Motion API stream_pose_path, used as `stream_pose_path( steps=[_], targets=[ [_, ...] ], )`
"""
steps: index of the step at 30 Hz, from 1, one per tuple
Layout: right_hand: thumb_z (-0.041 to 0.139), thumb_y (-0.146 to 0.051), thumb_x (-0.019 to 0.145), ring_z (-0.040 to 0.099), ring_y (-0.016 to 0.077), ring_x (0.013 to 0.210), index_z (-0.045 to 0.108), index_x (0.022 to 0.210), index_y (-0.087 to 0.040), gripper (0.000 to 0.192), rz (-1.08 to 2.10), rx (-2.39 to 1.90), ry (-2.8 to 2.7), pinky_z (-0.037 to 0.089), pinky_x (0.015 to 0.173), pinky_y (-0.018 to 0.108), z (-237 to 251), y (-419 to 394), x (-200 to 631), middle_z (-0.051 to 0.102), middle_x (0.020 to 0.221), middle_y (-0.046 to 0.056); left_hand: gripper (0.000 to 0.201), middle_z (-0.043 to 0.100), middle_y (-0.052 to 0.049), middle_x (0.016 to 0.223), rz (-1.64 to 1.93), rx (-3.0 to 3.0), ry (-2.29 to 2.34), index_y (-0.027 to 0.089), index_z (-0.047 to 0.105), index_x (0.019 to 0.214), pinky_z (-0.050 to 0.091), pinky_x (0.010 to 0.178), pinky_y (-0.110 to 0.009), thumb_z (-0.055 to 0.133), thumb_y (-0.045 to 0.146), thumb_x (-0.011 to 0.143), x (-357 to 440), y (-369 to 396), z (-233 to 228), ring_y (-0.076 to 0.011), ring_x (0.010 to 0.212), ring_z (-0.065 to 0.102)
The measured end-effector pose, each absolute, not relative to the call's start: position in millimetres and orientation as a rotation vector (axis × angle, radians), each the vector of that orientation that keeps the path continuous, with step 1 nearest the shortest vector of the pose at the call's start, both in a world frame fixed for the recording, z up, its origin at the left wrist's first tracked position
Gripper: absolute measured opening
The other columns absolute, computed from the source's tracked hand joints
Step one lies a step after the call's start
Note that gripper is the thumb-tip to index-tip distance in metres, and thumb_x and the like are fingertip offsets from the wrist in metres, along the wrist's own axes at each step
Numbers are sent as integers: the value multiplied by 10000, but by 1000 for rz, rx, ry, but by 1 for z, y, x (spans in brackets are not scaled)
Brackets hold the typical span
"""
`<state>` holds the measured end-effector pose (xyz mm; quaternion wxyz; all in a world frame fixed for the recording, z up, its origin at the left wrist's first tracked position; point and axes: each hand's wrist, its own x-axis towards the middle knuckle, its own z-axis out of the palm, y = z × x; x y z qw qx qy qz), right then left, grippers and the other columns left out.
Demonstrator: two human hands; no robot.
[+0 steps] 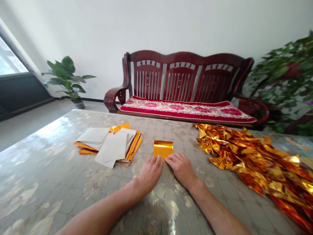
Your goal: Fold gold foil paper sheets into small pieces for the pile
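Taking the gold foil sheet on the table as landmark: well to its left lies a stack of paper sheets, white sides up with gold edges showing. At the sheet's near edge the left hand rests flat, fingers pressing its left corner, grasping nothing; the right hand likewise presses the right corner. Right of the sheet sprawls a pile of folded gold foil pieces.

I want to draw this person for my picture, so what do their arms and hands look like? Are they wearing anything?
Both forearms are bare: no sleeves show anywhere up to the picture's edge. The left hand and the right hand have no gloves, and I can see no rings, watch or bracelet on the wrists. The fingernails look short and plain.
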<state>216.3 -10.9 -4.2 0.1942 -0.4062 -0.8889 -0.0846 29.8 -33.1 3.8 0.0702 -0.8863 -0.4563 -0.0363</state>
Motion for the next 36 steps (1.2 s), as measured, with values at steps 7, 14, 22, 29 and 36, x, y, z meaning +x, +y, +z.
stream_pose_path(
  steps=[7,14,22,29,36],
  targets=[
    [544,-49,896,584,198,908,709,998,-203,248,-280,-1084,-2408,383,809,331,-10,-12,236,732,980,37,398,597,-179,1321,-29,-2563,-1424,74,532,1322,530,917,-370,479,60,928,22,-42,3,-259,1148,601],
    [549,-24,799,569,196,825,699,805,-196,229,-270,-1144,-2337,373,778,336,-8,-12,239,698,813,38,319,645,-154,1207,-61,-2589,-1450,82,584,1231,531,865,-397,540,86,915,10,-41,6,-270,1070,618],
    [631,-193,889,558,189,826,691,861,-208,68,-191,-1255,-2291,371,766,324,1,-14,237,667,835,25,90,654,-52,987,-228,-2639,-1475,187,623,997,473,818,-372,571,163,928,1,-30,7,-242,939,595],
    [642,-237,927,562,193,875,698,916,-219,59,-301,-1260,-2387,351,746,318,-1,-7,235,681,876,15,145,629,-36,926,-257,-2610,-1510,216,609,930,430,777,-370,489,267,992,3,-22,8,-236,898,573],
    [558,-200,963,523,182,765,626,747,-206,226,-466,-1227,-2413,318,715,316,-3,-7,229,597,746,26,166,623,-32,969,-261,-2589,-1583,234,621,989,408,792,-359,560,386,963,5,-13,10,-234,935,559]
  ],
)
